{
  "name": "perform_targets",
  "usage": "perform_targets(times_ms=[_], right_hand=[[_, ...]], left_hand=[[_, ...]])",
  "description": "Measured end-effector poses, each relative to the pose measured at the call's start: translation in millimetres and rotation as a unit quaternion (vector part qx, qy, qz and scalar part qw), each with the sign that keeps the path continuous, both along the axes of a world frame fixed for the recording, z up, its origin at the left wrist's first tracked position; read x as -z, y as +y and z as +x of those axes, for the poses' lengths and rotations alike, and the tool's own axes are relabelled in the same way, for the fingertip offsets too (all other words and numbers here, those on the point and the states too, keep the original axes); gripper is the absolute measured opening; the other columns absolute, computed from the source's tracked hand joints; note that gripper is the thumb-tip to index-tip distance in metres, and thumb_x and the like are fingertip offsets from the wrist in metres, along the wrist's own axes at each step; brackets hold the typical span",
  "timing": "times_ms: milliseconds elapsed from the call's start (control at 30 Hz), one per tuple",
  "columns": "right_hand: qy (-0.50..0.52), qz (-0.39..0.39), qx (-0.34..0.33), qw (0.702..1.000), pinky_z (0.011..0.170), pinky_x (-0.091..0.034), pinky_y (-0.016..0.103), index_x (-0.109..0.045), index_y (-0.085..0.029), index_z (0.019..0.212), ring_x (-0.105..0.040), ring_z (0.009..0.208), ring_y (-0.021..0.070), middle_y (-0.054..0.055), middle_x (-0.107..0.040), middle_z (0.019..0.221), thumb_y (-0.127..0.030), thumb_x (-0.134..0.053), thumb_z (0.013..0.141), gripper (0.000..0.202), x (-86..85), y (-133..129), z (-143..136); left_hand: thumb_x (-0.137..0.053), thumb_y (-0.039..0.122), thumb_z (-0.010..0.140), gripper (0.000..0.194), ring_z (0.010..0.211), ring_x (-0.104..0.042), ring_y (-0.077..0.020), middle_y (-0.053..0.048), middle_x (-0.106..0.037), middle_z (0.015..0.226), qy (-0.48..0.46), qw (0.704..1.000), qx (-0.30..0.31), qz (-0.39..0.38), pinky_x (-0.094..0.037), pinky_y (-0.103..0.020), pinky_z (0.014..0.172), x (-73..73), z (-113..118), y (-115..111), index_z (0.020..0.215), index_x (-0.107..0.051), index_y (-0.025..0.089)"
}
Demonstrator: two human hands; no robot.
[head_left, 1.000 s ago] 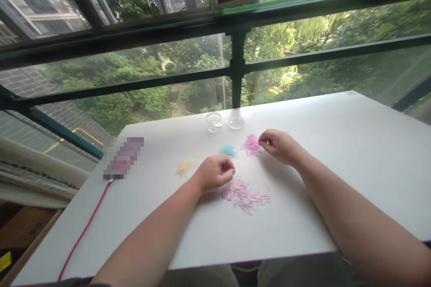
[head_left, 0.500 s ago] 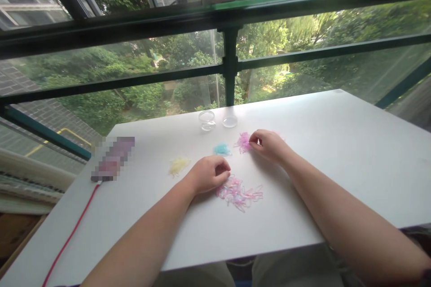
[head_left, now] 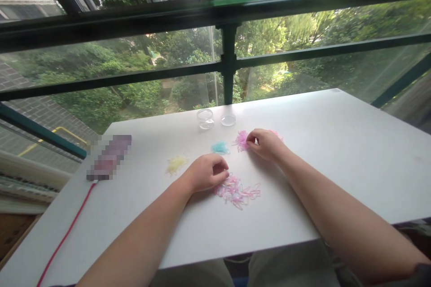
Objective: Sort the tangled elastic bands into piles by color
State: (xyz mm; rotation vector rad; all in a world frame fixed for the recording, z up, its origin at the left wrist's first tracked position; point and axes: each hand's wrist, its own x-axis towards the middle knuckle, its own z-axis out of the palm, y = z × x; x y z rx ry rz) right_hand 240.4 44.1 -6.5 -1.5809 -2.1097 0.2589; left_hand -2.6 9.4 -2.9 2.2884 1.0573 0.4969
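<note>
My left hand (head_left: 209,172) rests at the upper left edge of a mixed pile of thin pink, white and bluish loops (head_left: 238,192), thumb and fingers curled close together; whatever is between the tips is too small to make out. My right hand (head_left: 264,143) touches the right side of a purple-pink pile (head_left: 241,141), its fingertips pinched, and their contents cannot be made out. A small blue pile (head_left: 220,147) lies just beyond my left hand. Farther left is a pale yellow pile (head_left: 176,164). Partly hidden behind my right hand is a pink pile (head_left: 276,134).
A clear round container (head_left: 205,119) and a clear round lid or dish (head_left: 228,120) stand near the far edge of the white table (head_left: 134,215). At the left lies a pixelated object (head_left: 110,158) with a red cable (head_left: 69,228). Green railings and windows rise behind.
The whole view has shifted slightly, so things appear a little farther left and higher. Both hands keep nearly the same place and pose over the piles.
</note>
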Motion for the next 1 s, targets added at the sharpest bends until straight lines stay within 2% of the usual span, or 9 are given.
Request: perform_targets(times_ms=[200, 333, 467, 600, 700, 900, 1000], right_hand=[[0.003, -0.001, -0.002, 1.0, 0.064, -0.04, 0.024, -0.069, -0.017, 0.072, -0.056, 0.067, 0.0144, 0.003, -0.065, 0.074, -0.015, -0.054, 0.072, 0.015, 2.2, 1, 1], [-0.003, 0.014, -0.005, 1.0, 0.062, -0.04, 0.024, -0.071, -0.017, 0.074, -0.057, 0.066, 0.0151, 0.004, -0.066, 0.074, -0.016, -0.053, 0.074, 0.017, 1.0, 0, 1], [0.056, 0.031, 0.005, 0.998, 0.066, -0.044, 0.025, -0.069, -0.018, 0.086, -0.061, 0.069, 0.0156, 0.004, -0.071, 0.081, -0.014, -0.05, 0.076, 0.021, -3.4, -5, -1], [0.15, -0.006, -0.023, 0.988, 0.066, -0.047, 0.025, -0.065, -0.019, 0.091, -0.064, 0.069, 0.0148, 0.002, -0.073, 0.081, -0.013, -0.046, 0.079, 0.023, -5.0, -9, -4], [0.18, -0.023, -0.047, 0.982, 0.069, -0.05, 0.027, -0.063, -0.019, 0.092, -0.066, 0.076, 0.0161, 0.003, -0.074, 0.084, -0.014, -0.046, 0.081, 0.021, -2.9, -10, -6], [0.142, -0.054, -0.104, 0.983, 0.086, -0.05, 0.034, -0.062, -0.023, 0.104, -0.065, 0.099, 0.0187, 0.003, -0.069, 0.11, -0.013, -0.048, 0.082, 0.029, 3.8, -11, -10], [0.132, -0.097, -0.122, 0.979, 0.087, -0.051, 0.034, -0.06, -0.024, 0.109, -0.064, 0.102, 0.0184, 0.003, -0.069, 0.112, -0.014, -0.049, 0.082, 0.031, 5.9, -12, -11]], left_hand=[[-0.06, 0.019, 0.074, 0.01, 0.071, -0.056, -0.0121, -0.002, -0.063, 0.078, 0.005, 1.0, 0.021, 0.013, -0.044, -0.021, 0.066, 0.4, 1, 2, 0.08, -0.068, 0.018], [-0.058, 0.019, 0.076, 0.01, 0.071, -0.056, -0.0121, -0.001, -0.063, 0.078, 0.009, 1.0, 0.012, 0.024, -0.044, -0.022, 0.067, 1.8, 1, 3, 0.078, -0.067, 0.019], [-0.058, 0.021, 0.077, 0.008, 0.072, -0.055, -0.0128, -0.001, -0.063, 0.078, 0.025, 0.999, -0.006, 0.033, -0.044, -0.023, 0.067, 2.2, 0, 3, 0.076, -0.066, 0.019], [-0.057, 0.023, 0.078, 0.009, 0.071, -0.055, -0.0134, -0.001, -0.062, 0.077, 0.043, 0.998, -0.011, 0.035, -0.043, -0.024, 0.066, 2.1, 0, 2, 0.075, -0.064, 0.019], [-0.056, 0.023, 0.079, 0.009, 0.074, -0.055, -0.0139, -0.001, -0.063, 0.079, 0.051, 0.998, -0.012, 0.035, -0.042, -0.025, 0.067, 2.0, 1, 2, 0.076, -0.063, 0.019], [-0.055, 0.024, 0.08, 0.008, 0.074, -0.054, -0.014, -0.001, -0.063, 0.08, 0.055, 0.998, 0.0, 0.024, -0.042, -0.024, 0.067, 0.2, 2, 1, 0.077, -0.062, 0.019], [-0.056, 0.024, 0.079, 0.008, 0.074, -0.055, -0.0139, -0.001, -0.063, 0.08, 0.053, 0.998, 0.0, 0.019, -0.043, -0.024, 0.067, -1.2, 2, 0, 0.077, -0.062, 0.019]])
